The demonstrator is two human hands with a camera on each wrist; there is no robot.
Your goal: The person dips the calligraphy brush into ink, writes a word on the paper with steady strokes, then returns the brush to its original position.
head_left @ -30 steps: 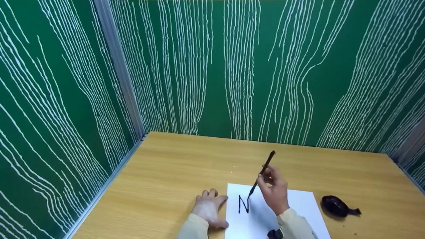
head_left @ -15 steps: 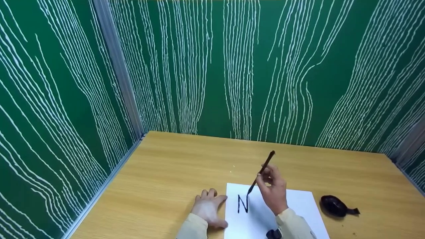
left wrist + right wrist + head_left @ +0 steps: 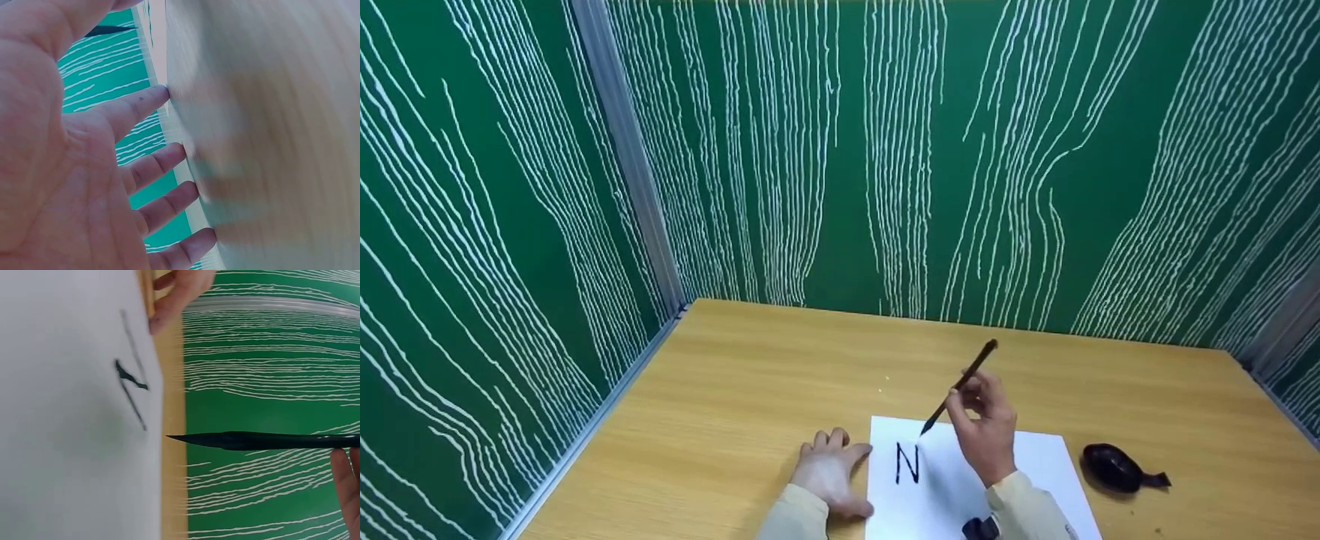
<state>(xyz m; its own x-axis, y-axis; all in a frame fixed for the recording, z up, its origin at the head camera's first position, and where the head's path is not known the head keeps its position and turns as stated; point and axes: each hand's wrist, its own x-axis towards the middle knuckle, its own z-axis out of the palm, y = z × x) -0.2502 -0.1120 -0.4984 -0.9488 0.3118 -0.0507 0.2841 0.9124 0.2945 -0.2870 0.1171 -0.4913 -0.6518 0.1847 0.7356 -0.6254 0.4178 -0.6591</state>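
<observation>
One black letter (image 3: 907, 463) stands on the white sheet (image 3: 1044, 466): an N, both uprights and the slanting stroke in place, set close to the sheet's far left corner. That looks like all that is done so far, for the rest of the sheet in sight bears no strokes; what lies under the right forearm or runs out of the head view cannot be told. As a letter the N seems finished, and I judge the writing to be at an early point; whether more letters belong beside it, the pictures do not settle.

The right hand (image 3: 988, 431) pinches the dark brush (image 3: 259, 441) between thumb and fingers, its handle leaning toward the far right corner of the counter (image 3: 735, 390). The tip points down just beside the top of the N's right upright, and the right wrist view makes it look clear of the sheet rather than touching it.

The left hand (image 3: 826, 471) lies with its fingers spread, tips on the counter, index finger and thumb at the sheet's left edge, seemingly to steady it.

The sheet lies roughly midway between the counter's left and right edges, well apart from the far one. A black dish (image 3: 1112, 469) rests between it and the right edge.
</observation>
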